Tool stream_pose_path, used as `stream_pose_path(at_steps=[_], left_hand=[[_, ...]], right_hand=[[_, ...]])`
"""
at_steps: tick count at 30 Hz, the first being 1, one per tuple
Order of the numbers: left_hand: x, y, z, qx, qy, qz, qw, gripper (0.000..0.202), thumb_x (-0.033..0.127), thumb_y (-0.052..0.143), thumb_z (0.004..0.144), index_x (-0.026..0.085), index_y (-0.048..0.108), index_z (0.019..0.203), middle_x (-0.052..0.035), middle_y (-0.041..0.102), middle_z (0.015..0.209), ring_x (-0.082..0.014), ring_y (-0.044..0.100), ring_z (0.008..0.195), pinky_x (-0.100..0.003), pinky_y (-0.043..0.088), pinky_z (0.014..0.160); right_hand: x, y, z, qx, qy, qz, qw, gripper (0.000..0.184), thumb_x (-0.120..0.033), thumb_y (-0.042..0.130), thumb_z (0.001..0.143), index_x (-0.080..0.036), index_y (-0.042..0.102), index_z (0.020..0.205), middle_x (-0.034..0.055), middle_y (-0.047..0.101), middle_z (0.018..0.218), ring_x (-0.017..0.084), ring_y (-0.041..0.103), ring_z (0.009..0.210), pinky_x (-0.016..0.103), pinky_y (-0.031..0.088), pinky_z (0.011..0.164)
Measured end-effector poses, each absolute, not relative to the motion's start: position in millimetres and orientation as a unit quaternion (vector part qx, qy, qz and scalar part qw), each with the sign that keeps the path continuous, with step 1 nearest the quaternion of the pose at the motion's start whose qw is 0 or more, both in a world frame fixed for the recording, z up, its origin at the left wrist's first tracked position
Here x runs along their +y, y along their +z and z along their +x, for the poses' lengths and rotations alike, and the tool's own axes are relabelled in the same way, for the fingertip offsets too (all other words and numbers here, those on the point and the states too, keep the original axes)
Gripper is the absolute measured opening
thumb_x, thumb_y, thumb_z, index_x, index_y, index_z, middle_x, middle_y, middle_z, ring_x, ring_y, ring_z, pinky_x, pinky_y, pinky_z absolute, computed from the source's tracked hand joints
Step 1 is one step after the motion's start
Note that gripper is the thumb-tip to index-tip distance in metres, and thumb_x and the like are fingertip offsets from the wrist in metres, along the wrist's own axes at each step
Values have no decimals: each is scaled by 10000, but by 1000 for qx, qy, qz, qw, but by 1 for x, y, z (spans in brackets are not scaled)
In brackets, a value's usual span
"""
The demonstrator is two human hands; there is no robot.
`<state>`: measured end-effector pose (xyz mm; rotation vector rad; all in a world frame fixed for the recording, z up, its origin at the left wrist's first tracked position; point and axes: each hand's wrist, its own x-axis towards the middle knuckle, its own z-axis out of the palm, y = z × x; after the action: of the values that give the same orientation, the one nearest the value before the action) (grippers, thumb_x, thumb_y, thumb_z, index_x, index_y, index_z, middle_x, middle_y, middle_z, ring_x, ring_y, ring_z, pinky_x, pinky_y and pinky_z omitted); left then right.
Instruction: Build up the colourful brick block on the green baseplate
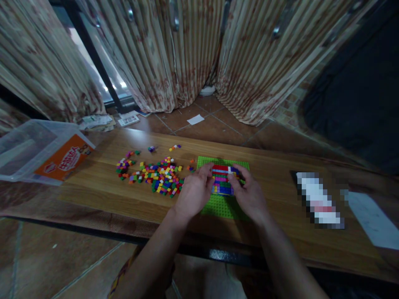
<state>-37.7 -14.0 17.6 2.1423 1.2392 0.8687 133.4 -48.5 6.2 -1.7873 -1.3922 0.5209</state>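
A green studded baseplate (215, 209) lies on the wooden table. On it is a block of colourful toy bricks (222, 178) in rows of red, white, purple, green and blue. My left hand (196, 189) is closed against the left side of this brick block, its fingertips partly hidden. From the right, my right hand (251, 193) grips the block, with the thumb on its near face and the fingers curled round the far right corner. Whether either hand also pinches a single brick cannot be made out. Left of the baseplate, loose small bricks (163, 176) lie in a scattered heap.
A clear plastic bin (28, 133) with an orange label stands at the table's left end. On the right are a dark-edged, pixelated flat object (319, 201) and a white sheet (374, 218). Beyond the table (109, 199), papers (128, 119) lie before striped curtains (187, 54).
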Motion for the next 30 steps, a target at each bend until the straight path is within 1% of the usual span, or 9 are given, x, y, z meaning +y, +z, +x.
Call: stream_pose_path(at_steps=[3,6,9,12,16,20,23,26,30], left_hand=[[-13,16,-37,464,330,774,277,403,136,557,856,186,528,1255,-21,705,936,-155,688,877,-298,546,847],[-13,18,-37,467,342,759,297,406,121,582,835,188,548,1234,-14,712,926,-146,694,869,-276,552,831],[-13,20,-39,465,356,747,316,389,118,596,825,176,570,1208,-27,721,946,-144,698,866,-268,553,829],[-13,19,-41,464,371,734,328,324,167,572,860,174,590,1183,-46,730,979,-159,699,888,-287,556,837],[-12,15,-39,481,382,706,352,273,211,540,890,177,619,1149,-65,734,995,-177,703,878,-304,568,795],[-13,14,-33,507,395,666,378,248,197,596,846,169,651,1086,-65,738,965,-170,701,847,-298,571,772],[-12,13,-29,524,401,642,391,223,195,621,822,163,670,1038,-64,737,945,-170,695,845,-304,567,781],[-9,9,-27,518,417,612,428,213,180,637,797,155,680,1004,-67,733,955,-168,690,849,-302,559,790],[-5,5,-25,511,440,565,476,183,170,676,746,153,701,927,-49,734,893,-155,679,786,-270,546,740]], right_hand=[[-49,5,134,-552,205,-699,405,535,-560,505,872,-200,585,1260,151,654,1185,287,631,1025,483,498,867],[-50,5,133,-552,204,-696,412,515,-546,509,877,-209,586,1258,148,653,1184,284,631,1024,485,498,869],[-50,6,133,-551,205,-696,411,518,-541,507,879,-201,583,1262,153,648,1196,286,630,1031,482,500,869],[-50,7,133,-551,206,-700,406,525,-539,511,876,-191,583,1262,154,645,1208,286,629,1038,483,495,881],[-50,7,133,-549,210,-699,407,529,-544,512,874,-197,580,1267,152,646,1210,286,627,1047,481,495,884],[-50,7,133,-546,208,-703,405,538,-554,512,871,-192,584,1264,158,649,1204,291,628,1050,484,491,890],[-50,7,132,-551,197,-700,410,527,-548,517,871,-194,590,1253,153,652,1201,289,625,1062,486,478,916],[-49,8,132,-552,197,-699,410,534,-546,509,869,-184,587,1253,154,646,1212,289,621,1071,482,472,931],[-49,9,130,-550,199,-705,400,553,-555,486,869,-178,580,1262,157,639,1219,292,618,1071,483,470,934]])
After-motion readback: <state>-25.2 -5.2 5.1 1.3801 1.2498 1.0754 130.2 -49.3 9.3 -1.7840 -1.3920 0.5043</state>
